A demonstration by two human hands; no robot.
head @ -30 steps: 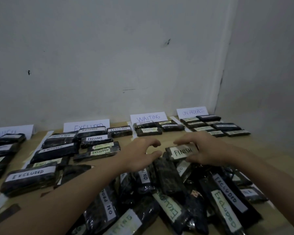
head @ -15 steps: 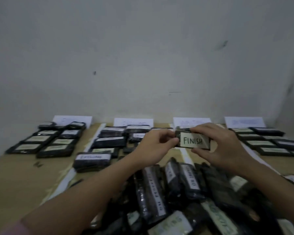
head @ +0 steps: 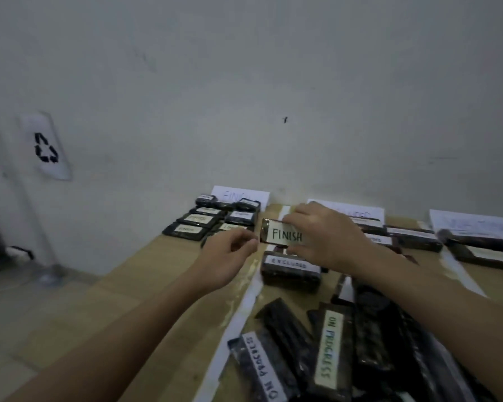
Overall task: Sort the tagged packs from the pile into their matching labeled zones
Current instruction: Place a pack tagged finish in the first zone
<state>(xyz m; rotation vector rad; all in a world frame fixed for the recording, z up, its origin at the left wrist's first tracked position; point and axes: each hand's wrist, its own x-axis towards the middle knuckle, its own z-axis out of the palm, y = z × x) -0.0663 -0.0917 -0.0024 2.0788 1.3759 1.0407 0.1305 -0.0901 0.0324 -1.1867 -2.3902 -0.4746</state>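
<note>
- While the right hand (head: pixel 325 236) pinches the FINISH pack (head: pixel 283 235) above the bench (head: pixel 163 274), near the FINISH zone (head: pixel 212 220), the left hand (head: pixel 230 250) hovers loosely curled, holding nothing.
- Pack seems light, stiff, slick-wrapped; edges give the safest hold.

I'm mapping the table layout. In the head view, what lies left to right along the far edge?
Recycling sign → FINISH zone packs → left hand → held FINISH pack → right hand → EXCLUDED zone sign.
</note>
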